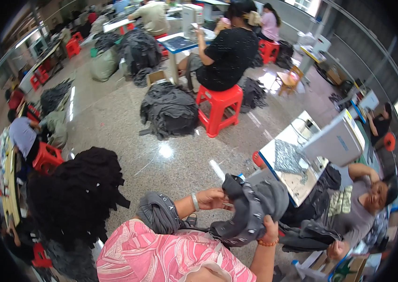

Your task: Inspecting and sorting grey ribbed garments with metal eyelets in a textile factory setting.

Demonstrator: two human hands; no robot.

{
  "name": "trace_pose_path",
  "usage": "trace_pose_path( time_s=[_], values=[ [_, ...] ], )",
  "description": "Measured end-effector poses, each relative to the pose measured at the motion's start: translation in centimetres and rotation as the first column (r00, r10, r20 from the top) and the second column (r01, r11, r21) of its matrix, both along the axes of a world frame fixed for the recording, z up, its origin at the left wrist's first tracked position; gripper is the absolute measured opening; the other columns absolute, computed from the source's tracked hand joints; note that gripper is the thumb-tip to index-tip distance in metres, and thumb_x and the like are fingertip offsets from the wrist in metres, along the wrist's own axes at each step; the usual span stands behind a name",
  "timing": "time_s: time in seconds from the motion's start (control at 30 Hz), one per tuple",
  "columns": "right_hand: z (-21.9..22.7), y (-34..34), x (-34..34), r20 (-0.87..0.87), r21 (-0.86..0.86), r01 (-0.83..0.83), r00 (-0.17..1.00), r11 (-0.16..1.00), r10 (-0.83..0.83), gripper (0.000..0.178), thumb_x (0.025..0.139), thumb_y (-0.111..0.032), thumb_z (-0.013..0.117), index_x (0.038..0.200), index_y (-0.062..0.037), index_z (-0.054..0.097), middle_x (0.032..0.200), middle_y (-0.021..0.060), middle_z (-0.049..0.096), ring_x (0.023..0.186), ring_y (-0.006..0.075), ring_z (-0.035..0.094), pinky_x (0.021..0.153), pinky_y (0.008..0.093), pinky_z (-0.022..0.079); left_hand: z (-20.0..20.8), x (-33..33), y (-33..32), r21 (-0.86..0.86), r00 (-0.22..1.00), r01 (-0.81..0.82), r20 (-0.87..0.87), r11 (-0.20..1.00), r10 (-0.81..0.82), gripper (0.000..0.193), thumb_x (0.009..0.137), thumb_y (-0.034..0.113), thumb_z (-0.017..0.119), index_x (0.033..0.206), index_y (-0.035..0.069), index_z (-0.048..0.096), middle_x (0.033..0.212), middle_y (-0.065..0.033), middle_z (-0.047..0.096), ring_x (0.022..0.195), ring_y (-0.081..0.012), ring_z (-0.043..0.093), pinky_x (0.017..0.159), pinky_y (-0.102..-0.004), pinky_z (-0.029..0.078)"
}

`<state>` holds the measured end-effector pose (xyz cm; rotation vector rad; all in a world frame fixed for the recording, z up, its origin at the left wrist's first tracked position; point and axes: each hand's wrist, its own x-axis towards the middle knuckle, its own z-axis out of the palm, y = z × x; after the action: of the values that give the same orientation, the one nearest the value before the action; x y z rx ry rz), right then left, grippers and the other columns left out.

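A bunched dark grey garment piece [250, 209] with a strip of small light fasteners hangs in front of my chest. My right hand [270, 230], with a beaded bracelet, grips its right side, thumb on top. On its left edge, the bent fingers of my left hand [214, 199] close on the fabric; the fingertips are partly hidden. A pale bangle circles my left wrist. Around my left forearm lies a grey fabric roll [158, 212] with similar fasteners. At right, a co-worker's hand [337, 249] holds another dark grey garment piece [309, 236].
A large black fabric pile [79, 190] stands to my left. Ahead, a grey fabric pile [168, 110] lies beside a red stool [218, 105] with a person seated on it. A white machine [338, 138] stands on a worktable [267, 152] at right, close to the co-worker.
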<state>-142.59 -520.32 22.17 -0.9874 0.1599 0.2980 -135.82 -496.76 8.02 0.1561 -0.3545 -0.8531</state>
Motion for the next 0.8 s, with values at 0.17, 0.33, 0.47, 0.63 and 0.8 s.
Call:
trace_pose_path(
  time_s=[0.17,0.33,0.47,0.63,0.8],
  values=[
    [5.3,8.1,1.9,-0.177,-0.176,-0.694,0.720,0.699,0.671,0.053,0.083,-0.030,0.069,0.121,0.0026,0.054,0.116,0.0125,0.061,0.106,0.0216,0.056,0.093,0.0343,0.045,-2.4,1.5,-2.6,0.219,0.989,0.139,-0.080,0.966,-0.125,0.048,0.093,0.021,0.055,0.135,0.002,0.041,0.128,-0.0140,0.054,0.120,-0.0216,0.052,0.104,-0.0397,0.039],
    [4.6,14.4,1.5,0.346,-0.833,-0.238,0.482,0.500,0.805,0.073,0.078,-0.040,0.071,0.127,0.0071,0.044,0.118,0.0259,0.051,0.108,0.0394,0.050,0.098,0.0453,0.038,7.0,3.0,-5.8,0.415,0.994,0.056,0.066,0.908,-0.092,0.050,0.095,0.022,0.053,0.138,0.003,0.037,0.130,-0.0162,0.052,0.121,-0.0235,0.051,0.103,-0.0404,0.040],
    [1.7,12.3,0.4,0.689,-0.601,0.036,0.530,0.799,0.495,0.051,0.083,-0.024,0.067,0.124,0.0003,0.049,0.117,0.0170,0.055,0.108,0.0338,0.052,0.096,0.0444,0.040,7.6,2.8,-5.2,0.498,0.989,0.013,0.121,0.867,-0.085,0.051,0.095,0.022,0.054,0.139,0.003,0.036,0.132,-0.0164,0.051,0.121,-0.0243,0.050,0.101,-0.0396,0.041],
    [0.6,0.2,-6.1,0.207,-0.190,-0.309,0.915,0.932,0.345,0.028,0.093,-0.014,0.057,0.115,0.0028,0.063,0.111,0.0100,0.066,0.102,0.0167,0.061,0.092,0.0312,0.046,8.2,0.7,-5.3,0.659,0.995,-0.082,0.099,0.748,0.022,0.049,0.095,0.023,0.054,0.138,0.003,0.039,0.129,-0.0147,0.053,0.118,-0.0232,0.052,0.099,-0.0372,0.042],
    [-11.4,-7.3,-19.5,-0.255,-0.952,-0.226,0.958,0.206,-0.127,0.048,0.091,-0.034,0.061,0.124,0.0000,0.057,0.124,0.0120,0.060,0.111,0.0187,0.056,0.096,0.0334,0.043,9.1,0.0,-6.2,0.766,0.987,-0.057,0.139,0.640,-0.079,0.039,0.096,0.019,0.053,0.131,0.002,0.048,0.120,-0.0111,0.060,0.110,-0.0189,0.057,0.094,-0.0322,0.044]
  ],
)
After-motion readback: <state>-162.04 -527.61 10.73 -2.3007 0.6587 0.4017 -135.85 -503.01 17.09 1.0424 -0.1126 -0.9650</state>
